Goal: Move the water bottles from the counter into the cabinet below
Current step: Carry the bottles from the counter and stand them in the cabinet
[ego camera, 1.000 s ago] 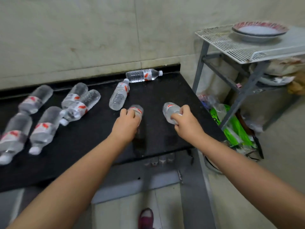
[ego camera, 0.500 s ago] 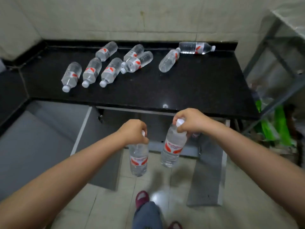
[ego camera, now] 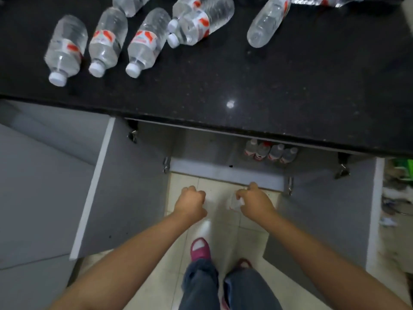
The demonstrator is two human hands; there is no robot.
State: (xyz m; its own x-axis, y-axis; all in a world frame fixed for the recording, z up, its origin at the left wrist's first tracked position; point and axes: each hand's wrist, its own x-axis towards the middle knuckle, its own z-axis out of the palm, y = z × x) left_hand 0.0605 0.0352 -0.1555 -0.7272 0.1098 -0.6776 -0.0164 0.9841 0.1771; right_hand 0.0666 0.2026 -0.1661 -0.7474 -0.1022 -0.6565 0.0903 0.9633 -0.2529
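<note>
Item: two water bottles, one per hand, carried upright. My right hand (ego camera: 253, 201) grips a bottle (ego camera: 233, 201) by its neck; my left hand (ego camera: 191, 201) is clenched over another, hidden beneath it. Destination: open cabinet (ego camera: 225, 171), ahead of both hands and under the counter (ego camera: 223, 86); stored bottles (ego camera: 270, 152) stand at its right, nearer my right hand.

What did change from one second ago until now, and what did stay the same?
Both hands lifted a bottle each off the counter and carried them down toward the open cabinet. Now the left hand and right hand are low in front of it; the right hand's bottle barely shows, the left's is hidden. The other bottles still lie on the counter.
</note>
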